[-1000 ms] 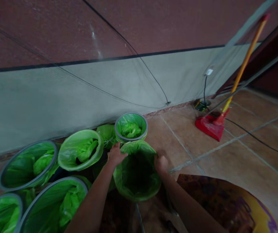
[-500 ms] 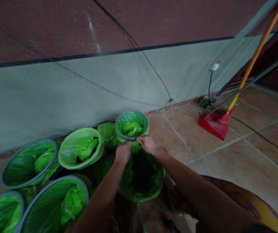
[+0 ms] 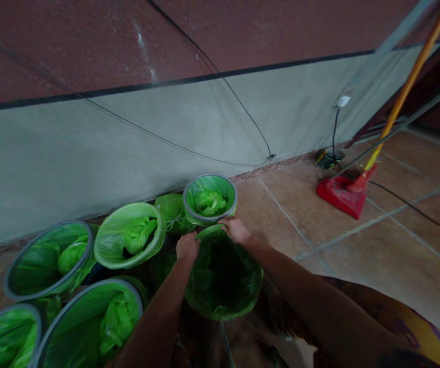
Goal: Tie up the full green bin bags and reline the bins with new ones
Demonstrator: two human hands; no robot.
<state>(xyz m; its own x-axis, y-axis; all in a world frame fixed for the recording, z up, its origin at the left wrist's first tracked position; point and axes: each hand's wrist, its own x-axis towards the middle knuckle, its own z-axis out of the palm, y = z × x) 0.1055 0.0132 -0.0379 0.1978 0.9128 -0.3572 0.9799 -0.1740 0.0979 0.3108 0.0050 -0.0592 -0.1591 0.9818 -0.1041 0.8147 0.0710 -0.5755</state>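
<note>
while facing a maroon-and-pale wall (image 3: 158, 128) above tiled floor (image 3: 281, 266), has four green-lined bins (image 3: 99, 245) at left, plus a far bin (image 3: 210, 218); just on the near side of that, grips a lined near bin (image 3: 223, 312) by its far rim, with left hand (image 3: 188, 247) clamped at left and right hand (image 3: 237, 230) at right.

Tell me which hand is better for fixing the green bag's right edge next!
Probably the right hand: it's at the far rim of the green bag, nearer that edge. The left hand is on the other side and would have to reach across.
</note>
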